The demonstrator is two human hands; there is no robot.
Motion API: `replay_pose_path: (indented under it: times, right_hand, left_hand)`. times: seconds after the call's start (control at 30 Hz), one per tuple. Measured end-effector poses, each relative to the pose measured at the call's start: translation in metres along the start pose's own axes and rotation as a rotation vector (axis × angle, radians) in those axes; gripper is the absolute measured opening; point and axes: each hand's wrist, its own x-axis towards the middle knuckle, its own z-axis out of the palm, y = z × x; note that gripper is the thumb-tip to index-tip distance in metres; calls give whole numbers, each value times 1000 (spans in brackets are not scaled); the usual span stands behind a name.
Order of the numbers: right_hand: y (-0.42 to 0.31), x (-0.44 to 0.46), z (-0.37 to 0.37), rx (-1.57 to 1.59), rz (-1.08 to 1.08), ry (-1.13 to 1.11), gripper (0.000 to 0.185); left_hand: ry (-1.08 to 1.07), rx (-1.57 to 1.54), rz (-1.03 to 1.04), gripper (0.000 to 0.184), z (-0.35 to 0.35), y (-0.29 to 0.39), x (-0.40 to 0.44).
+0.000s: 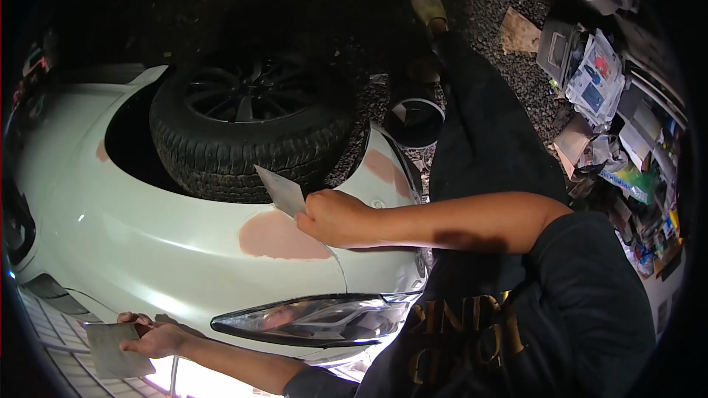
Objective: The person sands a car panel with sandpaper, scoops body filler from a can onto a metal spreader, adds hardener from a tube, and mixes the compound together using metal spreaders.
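My right hand [332,217] is closed round a thin, flat, pale spreader [281,189]. The spreader is angled over the fender edge, beside a pinkish-brown patch [284,237] on the white car body [169,225]. Lower left, my left hand [158,337] grips a square grey plate [118,352] by its edge, fingers and thumb on either side. Smaller pinkish patches show near the wheel opening, one at the right [385,172] and one at the far left [102,151]. Whether any paste is on the spreader or plate cannot be made out.
A black tire [243,155] with a dark rim is at the wheel arch. The headlight [313,320] is below the large patch. A round black container [415,124] is on the gravel [476,0] near my leg. Papers [594,81] and mixed clutter lie at the right.
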Motion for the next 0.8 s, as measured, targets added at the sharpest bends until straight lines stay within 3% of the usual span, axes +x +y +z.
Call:
replay_pose_path:
  times: [0.2,0.3,0.5,0.8]
  right_hand:
    - [2,-3,9,-3,-13,18,45]
    - [5,-6,17,-17,-49,78,44]
    - [-13,-16,4,-4,54,-54,34]
    - [-6,-24,7,-45,0,-63,32]
  left_hand:
    - [-3,9,-3,65,-2,-2,1]
    - [12,48,39,65,4,4,-4]
    - [4,51,39,66,3,3,-2]
    - [-2,39,47,66,4,2,-1]
